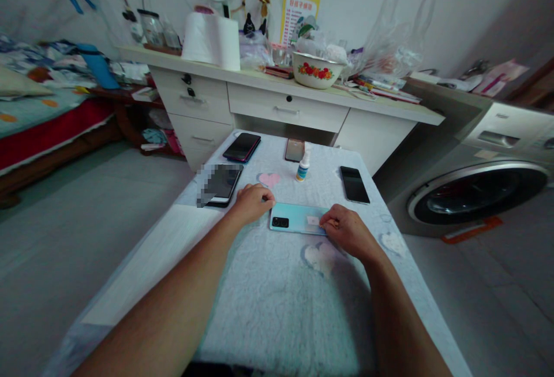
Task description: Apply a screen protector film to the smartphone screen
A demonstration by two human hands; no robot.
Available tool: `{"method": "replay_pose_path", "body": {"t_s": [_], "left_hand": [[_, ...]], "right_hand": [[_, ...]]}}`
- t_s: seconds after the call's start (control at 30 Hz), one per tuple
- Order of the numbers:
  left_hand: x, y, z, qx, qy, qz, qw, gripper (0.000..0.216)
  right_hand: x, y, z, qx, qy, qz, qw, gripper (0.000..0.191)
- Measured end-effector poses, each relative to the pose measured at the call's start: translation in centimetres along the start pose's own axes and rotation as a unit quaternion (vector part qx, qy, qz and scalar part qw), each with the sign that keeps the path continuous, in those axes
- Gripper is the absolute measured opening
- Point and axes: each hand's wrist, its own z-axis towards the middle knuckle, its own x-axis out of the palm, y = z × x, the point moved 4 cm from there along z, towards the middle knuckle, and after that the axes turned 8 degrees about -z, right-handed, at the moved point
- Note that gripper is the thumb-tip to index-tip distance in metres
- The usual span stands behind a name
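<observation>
A light blue phone (298, 211) lies on the cloth-covered table with its back up and its dark camera block at the left end. A small whitish label (312, 220) shows on its right half. My left hand (253, 202) is closed, thumb and fingers pinched at the phone's far left corner. Over the right end is my right hand (348, 230), its bent fingers gripping the phone's edge near the label. Those fingers hide that end of the phone. Beyond the phone stands a small white bottle (302, 170) with a blue and yellow label.
Dark phones lie around the table: one at the right (354, 185), a stack at the far left (242, 147), and another stack (223, 185) by my left wrist. A brownish phone (295, 149) sits behind the bottle. A white desk (281, 103) and a washing machine (471, 157) border the table.
</observation>
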Motion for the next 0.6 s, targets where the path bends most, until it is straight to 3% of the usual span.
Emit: {"method": "replay_pose_path", "body": {"t_s": [0.6], "left_hand": [[0.1, 0.3, 0.1, 0.006, -0.004, -0.006, 1.0, 0.017]], "right_hand": [[1.2, 0.0, 2.2, 0.031, -0.103, -0.058, 0.992, 0.02]]}}
